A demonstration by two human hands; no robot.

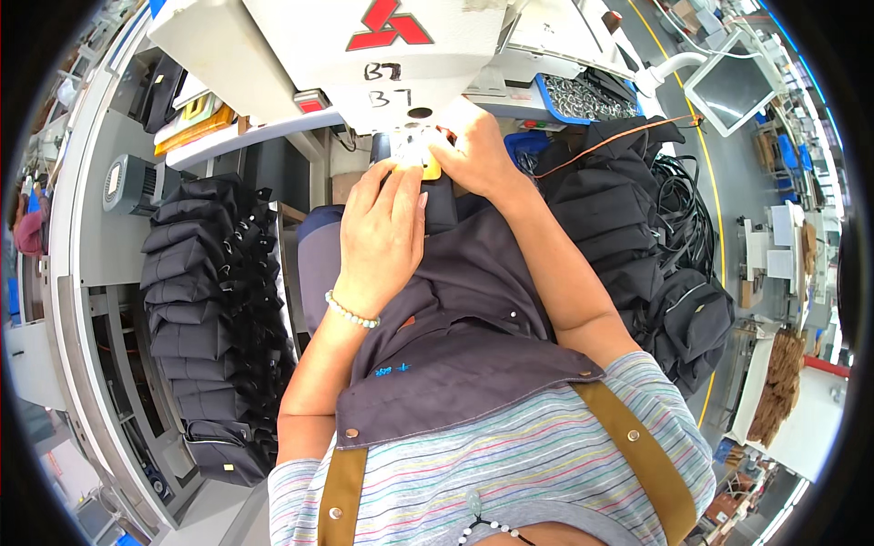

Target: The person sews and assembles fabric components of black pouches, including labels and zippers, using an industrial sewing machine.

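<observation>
The white head of an industrial sewing machine point(291, 41) stands straight in front of me. Beneath it, glare washes out the spot where both hands meet. My left hand point(387, 218) lies with its fingers stretched forward, the tips at the lit work area. A black fabric piece point(441, 202) hangs toward my lap beside those fingers. On the other side, my right hand point(478, 155) has its fingers curled in close to the needle area; what they grip is hidden. A small yellow part point(431, 169) shows between the hands.
A tall row of black fabric bags point(196, 300) is on my left. To the right lie more black bags point(596, 205), black straps point(683, 205) and an orange cord point(628, 136). A blue tray point(557, 107) of metal rings sits beyond; a screen point(733, 82) stands further right.
</observation>
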